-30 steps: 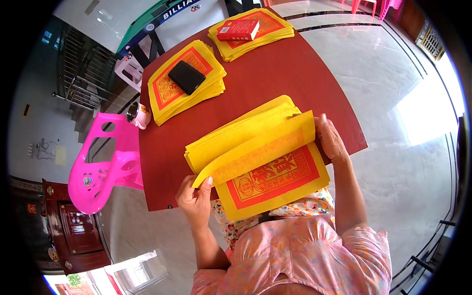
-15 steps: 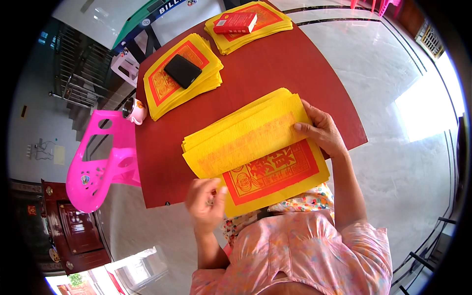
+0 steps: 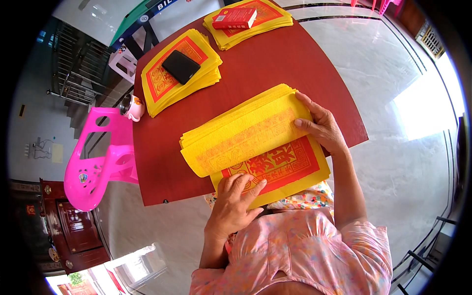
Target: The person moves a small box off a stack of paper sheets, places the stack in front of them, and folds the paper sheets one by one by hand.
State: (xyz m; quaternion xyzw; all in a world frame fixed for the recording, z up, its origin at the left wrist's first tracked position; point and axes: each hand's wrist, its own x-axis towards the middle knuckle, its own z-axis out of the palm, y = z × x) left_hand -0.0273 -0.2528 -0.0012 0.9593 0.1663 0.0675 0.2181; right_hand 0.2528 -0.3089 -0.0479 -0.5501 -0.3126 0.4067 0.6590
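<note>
A stack of yellow joss paper (image 3: pixel 236 142) lies at the table's near edge, its upper sheets folded over toward me. My right hand (image 3: pixel 324 125) grips the right end of the folded sheets, thumb on top and fingers behind. Below the fold, a sheet with a red printed panel (image 3: pixel 290 169) and gold characters shows. My left hand (image 3: pixel 233 201) rests on the lower left of this printed sheet, with its fingers apart and fingertips touching the paper. Nothing is held in it.
On the red table (image 3: pixel 260 64), a black phone (image 3: pixel 181 67) lies on one joss paper stack (image 3: pixel 211 81) and a red book (image 3: pixel 234 18) on another (image 3: pixel 268 24). A pink mug (image 3: pixel 132 107) stands at the left edge, beside a pink plastic chair (image 3: pixel 93 169).
My left hand has moved right and up from beside the stack, and its fingers now touch the printed sheet. My right hand keeps its hold on the folded paper.
</note>
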